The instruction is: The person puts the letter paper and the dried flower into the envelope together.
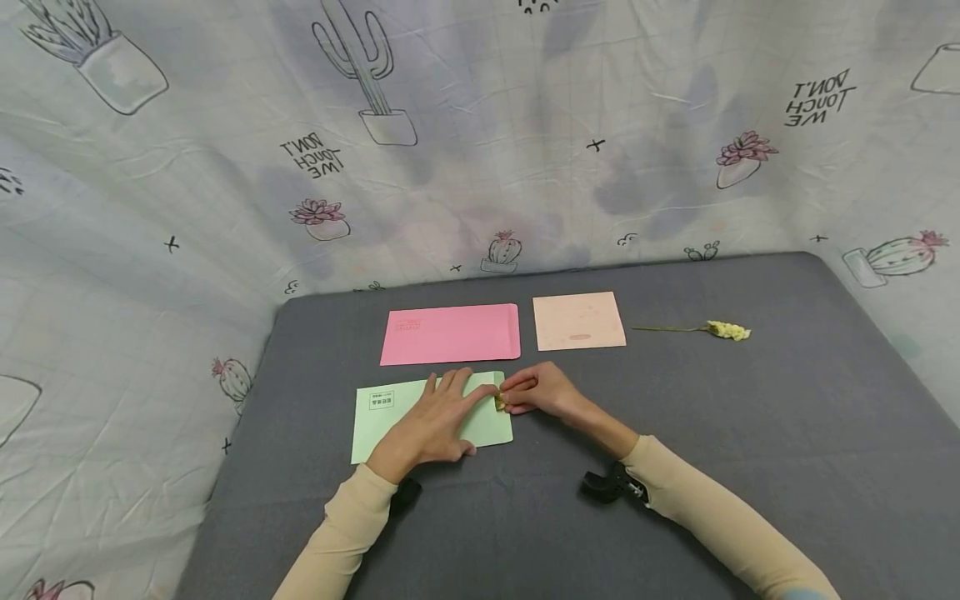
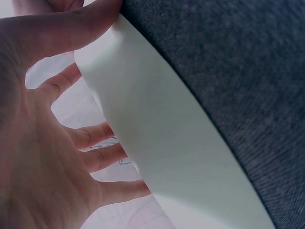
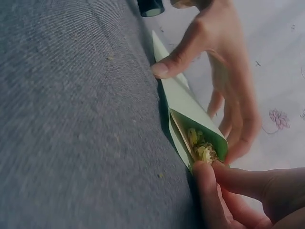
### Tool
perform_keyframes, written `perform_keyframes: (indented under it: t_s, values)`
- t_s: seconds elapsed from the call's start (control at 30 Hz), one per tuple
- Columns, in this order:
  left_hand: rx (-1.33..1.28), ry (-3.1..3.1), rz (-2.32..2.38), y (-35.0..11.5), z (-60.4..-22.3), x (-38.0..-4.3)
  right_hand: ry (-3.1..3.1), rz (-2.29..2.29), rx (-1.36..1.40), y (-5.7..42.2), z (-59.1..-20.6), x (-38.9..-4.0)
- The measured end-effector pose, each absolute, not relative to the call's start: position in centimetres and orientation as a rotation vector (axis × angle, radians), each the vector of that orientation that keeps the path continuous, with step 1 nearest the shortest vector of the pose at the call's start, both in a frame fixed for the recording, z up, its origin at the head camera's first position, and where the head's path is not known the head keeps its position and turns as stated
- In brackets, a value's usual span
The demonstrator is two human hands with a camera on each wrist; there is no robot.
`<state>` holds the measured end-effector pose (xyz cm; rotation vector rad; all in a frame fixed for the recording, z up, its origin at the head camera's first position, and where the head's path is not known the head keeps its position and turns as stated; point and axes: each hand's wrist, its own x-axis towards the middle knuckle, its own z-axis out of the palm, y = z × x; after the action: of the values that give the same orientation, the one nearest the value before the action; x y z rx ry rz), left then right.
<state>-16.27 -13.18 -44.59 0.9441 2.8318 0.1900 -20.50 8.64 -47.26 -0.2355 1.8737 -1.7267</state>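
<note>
My left hand (image 1: 437,419) spreads over a pale green envelope (image 1: 491,429), squeezing it between thumb and fingers. In the right wrist view the envelope (image 3: 178,98) bulges, its mouth gaping toward the right hand. My right hand (image 1: 546,390) pinches a small dried yellow flower (image 3: 205,151) whose head is inside that mouth. A thin tan edge (image 3: 182,133) shows inside beside the flower; what it belongs to is hidden. In the left wrist view, the left hand (image 2: 47,143) has its thumb on the envelope's edge, and the fingertips go out of sight behind the paper (image 2: 157,124).
Behind the green envelope lies a pink envelope (image 1: 453,335). A peach square card or envelope (image 1: 579,322) is to its right, then another dried yellow flower (image 1: 726,331) on a long stem. Grey cloth (image 1: 525,525) covers the table; a printed curtain (image 1: 487,167) hangs behind.
</note>
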Motion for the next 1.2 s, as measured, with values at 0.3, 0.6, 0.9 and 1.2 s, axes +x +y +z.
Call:
perform_keyframes:
  t_s: [0.3,0.6,0.9,1.2]
  values:
    - [0.957,2.838,0.191,-13.3,-44.9,-16.1,1.893,-1.763,-0.229,7.3,-47.5,-20.3]
    - [0.952,2.842,0.181,-13.4,-45.0,-15.9,1.711,-1.772,-0.175,7.5,-47.7,-20.1]
    - [0.955,2.837,0.192,-13.3,-45.0,-16.1,1.679,-1.771,-0.228,8.7,-47.5,-20.3]
    - [0.979,2.778,0.200,-13.2,-44.5,-16.5,1.811,-1.812,-0.270,12.4,-46.3,-22.6]
